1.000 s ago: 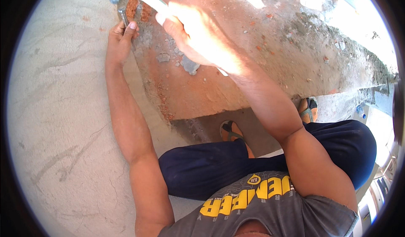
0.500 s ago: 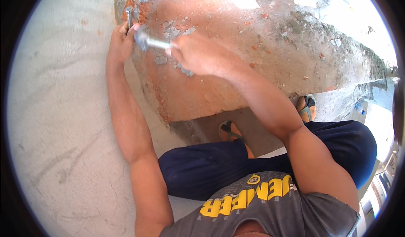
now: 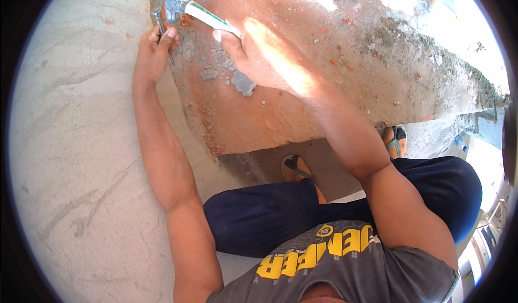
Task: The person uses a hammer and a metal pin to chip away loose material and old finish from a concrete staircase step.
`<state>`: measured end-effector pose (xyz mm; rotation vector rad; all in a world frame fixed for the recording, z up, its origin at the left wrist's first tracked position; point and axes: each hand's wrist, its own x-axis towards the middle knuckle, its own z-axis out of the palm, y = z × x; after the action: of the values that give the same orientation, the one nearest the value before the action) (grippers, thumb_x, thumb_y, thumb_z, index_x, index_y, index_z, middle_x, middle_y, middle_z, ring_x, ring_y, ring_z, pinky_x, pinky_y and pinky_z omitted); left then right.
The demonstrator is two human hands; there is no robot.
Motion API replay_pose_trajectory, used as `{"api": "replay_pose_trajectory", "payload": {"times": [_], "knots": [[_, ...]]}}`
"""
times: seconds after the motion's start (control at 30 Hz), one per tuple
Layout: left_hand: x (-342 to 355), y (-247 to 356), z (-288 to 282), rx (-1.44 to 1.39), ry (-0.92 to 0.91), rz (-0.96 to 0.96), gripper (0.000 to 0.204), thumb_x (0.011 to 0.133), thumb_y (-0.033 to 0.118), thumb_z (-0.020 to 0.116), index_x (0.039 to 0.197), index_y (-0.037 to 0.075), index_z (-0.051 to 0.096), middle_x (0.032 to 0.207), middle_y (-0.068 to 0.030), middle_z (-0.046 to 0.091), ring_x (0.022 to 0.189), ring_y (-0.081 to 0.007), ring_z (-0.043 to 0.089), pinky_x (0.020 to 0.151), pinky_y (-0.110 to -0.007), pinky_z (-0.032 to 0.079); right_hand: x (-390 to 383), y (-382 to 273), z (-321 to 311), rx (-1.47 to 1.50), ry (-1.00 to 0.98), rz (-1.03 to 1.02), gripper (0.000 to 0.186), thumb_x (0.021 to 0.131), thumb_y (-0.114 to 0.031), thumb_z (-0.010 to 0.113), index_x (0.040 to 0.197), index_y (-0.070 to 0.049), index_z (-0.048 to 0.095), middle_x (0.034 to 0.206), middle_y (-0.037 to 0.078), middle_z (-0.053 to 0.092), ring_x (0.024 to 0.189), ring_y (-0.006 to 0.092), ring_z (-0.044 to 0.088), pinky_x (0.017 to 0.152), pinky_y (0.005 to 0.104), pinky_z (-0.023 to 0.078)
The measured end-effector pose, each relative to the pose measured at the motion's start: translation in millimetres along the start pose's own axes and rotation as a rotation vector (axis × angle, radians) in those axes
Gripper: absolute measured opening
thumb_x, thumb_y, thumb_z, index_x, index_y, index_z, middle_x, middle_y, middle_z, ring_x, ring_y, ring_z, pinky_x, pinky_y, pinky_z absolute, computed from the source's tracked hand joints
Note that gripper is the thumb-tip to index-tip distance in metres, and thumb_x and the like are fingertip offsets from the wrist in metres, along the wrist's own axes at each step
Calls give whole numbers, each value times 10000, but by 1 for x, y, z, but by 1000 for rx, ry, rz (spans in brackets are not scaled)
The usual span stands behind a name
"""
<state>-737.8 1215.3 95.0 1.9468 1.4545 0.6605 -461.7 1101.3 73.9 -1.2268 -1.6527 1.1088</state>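
Observation:
My left hand (image 3: 154, 55) is closed round a thin metal chisel (image 3: 158, 20), at the seam between the pale wall and the brick-coloured slab. The chisel's upper end shows past my fingers, and a thin part of it comes out below the thumb. My right hand (image 3: 259, 55) grips a hammer by its white and green handle (image 3: 208, 18). Its dusty grey head (image 3: 176, 4) is just right of the chisel's upper end, over broken red brick; whether the two touch I cannot tell.
A plastered wall (image 3: 81, 141) fills the left side. The rough slab (image 3: 280, 109) carries grey mortar chips (image 3: 244, 83) and red crumbs. Below its near edge are my sandalled feet (image 3: 295, 168). Bright sunlight washes out the upper right.
The hammer and my right hand have moved up, the head swinging away from beside my left thumb. My left hand has shifted slightly left and the chisel leans more to the left.

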Motion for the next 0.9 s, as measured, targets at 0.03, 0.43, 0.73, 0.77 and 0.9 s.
{"api": "replay_pose_trajectory", "payload": {"times": [0.03, 0.43, 0.73, 0.77, 0.9], "knots": [[-1, -1, -3, 8, 16, -1, 210, 1056, 235, 634, 931, 67, 650, 808, 22, 630, 738, -80, 525, 687, -253, 442, -1, 1, 1, 47, 108, -114, 319, 1090, -258, 497, 947, 11, 592, 624, 140, 548, 517, 305, 551, 508, 408, 450], [-2, -23, -6, 66, -50, -34, 201, 1052, 186, 621, 900, 57, 646, 782, 5, 639, 723, -92, 562, 686, -275, 465, 8, 4, 4, 13, 44, -106, 313, 1062, -220, 522, 867, 6, 612, 626, 138, 549, 510, 256, 542, 516, 418, 438], [-15, 7, -2, 26, 7, -64, 251, 1071, 263, 603, 950, 53, 667, 769, 1, 605, 750, -113, 571, 757, -311, 522, 0, -24, -22, 379, 330, -338, 276, 1081, -222, 530, 1007, 30, 613, 646, 111, 501, 584, 198, 501, 566, 379, 420], [-16, 24, -3, 15, 45, -32, 265, 1076, 276, 593, 958, 52, 670, 755, 7, 582, 743, -111, 561, 761, -314, 528, -5, -27, -23, 379, 307, -274, 284, 1084, -234, 532, 1004, 27, 613, 643, 99, 481, 584, 183, 483, 561, 370, 410], [-13, 86, -10, -49, 183, 187, 313, 1093, 323, 556, 987, 57, 682, 739, 23, 504, 729, -105, 509, 794, -330, 550, -10, -16, -15, 410, 191, -158, 309, 1087, -276, 555, 931, -12, 591, 644, -8, 443, 599, 95, 430, 539, 316, 365]]}}
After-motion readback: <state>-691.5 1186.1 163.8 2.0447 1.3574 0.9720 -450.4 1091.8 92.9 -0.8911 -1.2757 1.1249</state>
